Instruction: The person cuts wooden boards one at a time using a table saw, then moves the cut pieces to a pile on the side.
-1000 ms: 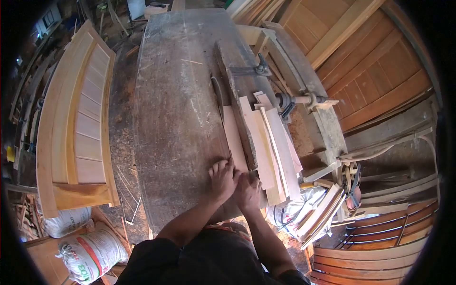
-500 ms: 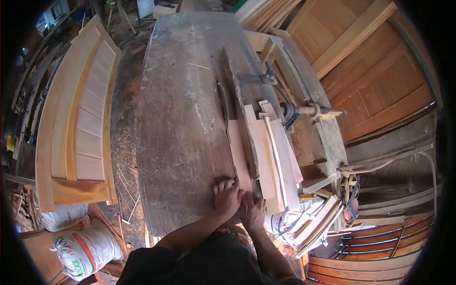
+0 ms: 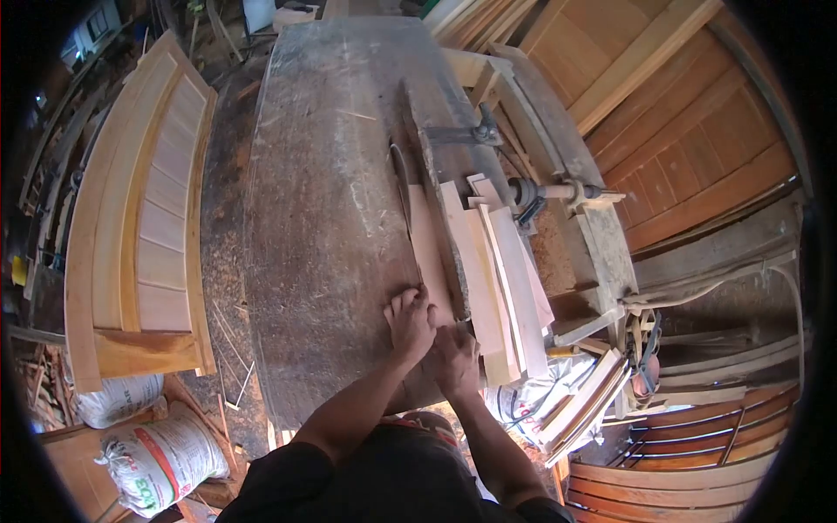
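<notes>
On saw table (image 3: 331, 174), board (image 3: 427, 244) flat, long axis running away from me along fence (image 3: 433, 196); my left hand (image 3: 408, 324), right hand (image 3: 453, 356) clenched on near end. Sack (image 3: 161, 458): contents hidden.

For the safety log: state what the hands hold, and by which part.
Left hand and right hand press the near end of a thin board, flat on the table.

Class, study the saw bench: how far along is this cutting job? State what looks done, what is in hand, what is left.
Done: a stack of pale cut strips lies right of the fence. In hand: the left hand and right hand press on a thin board lying along the fence, beside the blade. Left: most of that board apparently looks uncut.
</notes>
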